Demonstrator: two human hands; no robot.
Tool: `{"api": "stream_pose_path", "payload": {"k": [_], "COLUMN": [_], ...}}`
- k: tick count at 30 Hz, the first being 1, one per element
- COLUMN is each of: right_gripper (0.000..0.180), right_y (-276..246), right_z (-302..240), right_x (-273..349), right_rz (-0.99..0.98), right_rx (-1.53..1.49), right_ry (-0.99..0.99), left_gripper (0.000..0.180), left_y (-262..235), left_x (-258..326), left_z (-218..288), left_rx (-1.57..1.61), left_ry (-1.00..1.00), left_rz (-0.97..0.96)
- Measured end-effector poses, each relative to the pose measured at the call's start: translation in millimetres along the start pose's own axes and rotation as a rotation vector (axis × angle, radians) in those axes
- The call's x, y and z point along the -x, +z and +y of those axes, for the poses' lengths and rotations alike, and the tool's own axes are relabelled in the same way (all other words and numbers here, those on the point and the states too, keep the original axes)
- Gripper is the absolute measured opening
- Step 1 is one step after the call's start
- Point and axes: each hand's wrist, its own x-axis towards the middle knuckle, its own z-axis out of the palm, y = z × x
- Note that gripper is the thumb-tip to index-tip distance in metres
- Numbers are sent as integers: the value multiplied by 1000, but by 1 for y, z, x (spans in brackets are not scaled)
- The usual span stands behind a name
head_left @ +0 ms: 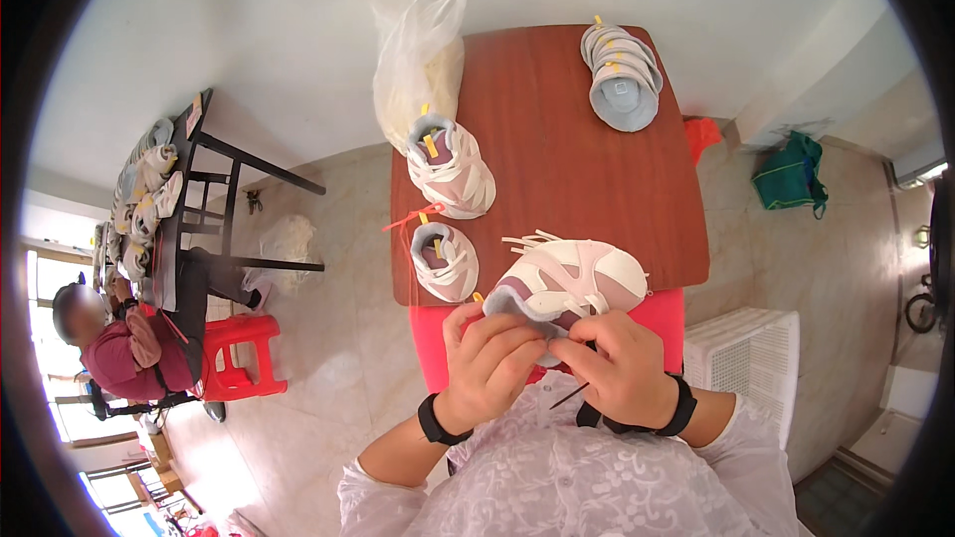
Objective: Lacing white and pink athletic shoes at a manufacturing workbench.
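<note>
both hands are pinched shut on one pink and white shoe upper (572, 283), the left hand (492, 358) gripping its near edge to steady it while the right hand (617, 363) squeezes the same edge beside it, a thin dark tool (569, 397) poking out below its fingers, so the piece is held just above the person's lap at the near edge of a small brown table (597, 199). on that table, within easy reach, two more uppers (448, 209) sit in a row at the left beside a clear plastic bag (418, 70), and a stack of grey uppers (622, 75) rests at the far right corner. a white crate (746, 358) stands on the floor to the right, and well off to the left another person (124, 343) sits by a red stool (239, 353).
</note>
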Motion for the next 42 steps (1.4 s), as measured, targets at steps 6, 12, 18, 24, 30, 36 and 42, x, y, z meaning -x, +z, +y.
{"api": "stream_pose_path", "payload": {"k": [6, 12, 18, 24, 30, 36, 42], "right_gripper": [45, 32, 23, 21, 20, 17, 18], "right_y": [-36, -42, -17, -10, -6, -2, 5], "right_z": [-14, -12, -16, -13, -13, -16, -19], "right_x": [-17, -4, 0, 0, -2, 2, 3], "right_rz": [7, -86, -44, -62, -43, -91, -70], "right_rx": [-145, -36, -95, -78, -73, 81, 37], "right_ry": [44, 62, 53, 42, 25, 41, 115], "left_gripper": [22, 24, 26, 26, 24, 18, 13], "left_y": [-8, -12, -11, -12, -14, -12, -10], "left_x": [20, 30, 29, 30, 30, 28, 27], "left_z": [-17, -23, -23, -22, -22, -21, -16], "left_rx": [-80, -68, -121, -130, -136, -151, -145], "left_ry": [136, 218, 191, 216, 246, 308, 307], "left_rz": [114, 144, 140, 99, 38, 11, 7]}}
